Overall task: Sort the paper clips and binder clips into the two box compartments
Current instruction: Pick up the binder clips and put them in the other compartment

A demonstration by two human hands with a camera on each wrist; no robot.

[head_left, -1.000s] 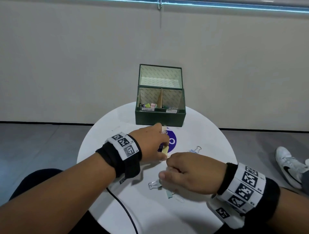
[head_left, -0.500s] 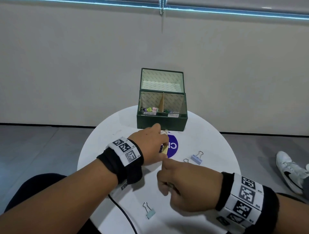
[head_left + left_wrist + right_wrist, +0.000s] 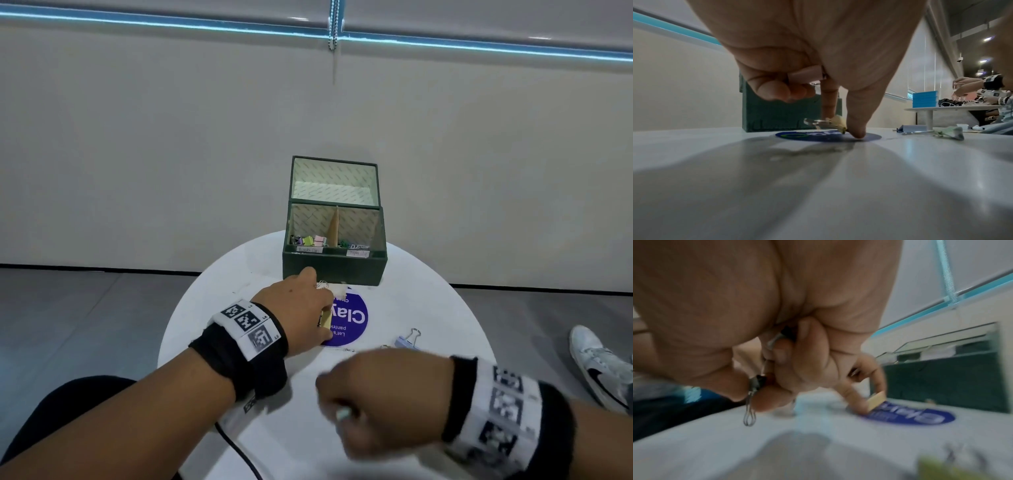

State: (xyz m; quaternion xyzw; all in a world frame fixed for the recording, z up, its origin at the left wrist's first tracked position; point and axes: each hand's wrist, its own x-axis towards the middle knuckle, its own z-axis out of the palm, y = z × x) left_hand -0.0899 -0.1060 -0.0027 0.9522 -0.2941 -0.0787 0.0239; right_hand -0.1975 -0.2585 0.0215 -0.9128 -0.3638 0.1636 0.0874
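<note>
Box at the far edge of the table, lid up. Left compartment already has several binder clips, right compartment some paper clips, so I'd say we're partway. My left hand pinches a yellow binder clip down on the purple sticker, another clip tucked in its curled fingers. Right hand, near edge, clenched round clips, one wire handle dangling. Blue binder clip lies loose toward the right edge; a green one too.
</note>
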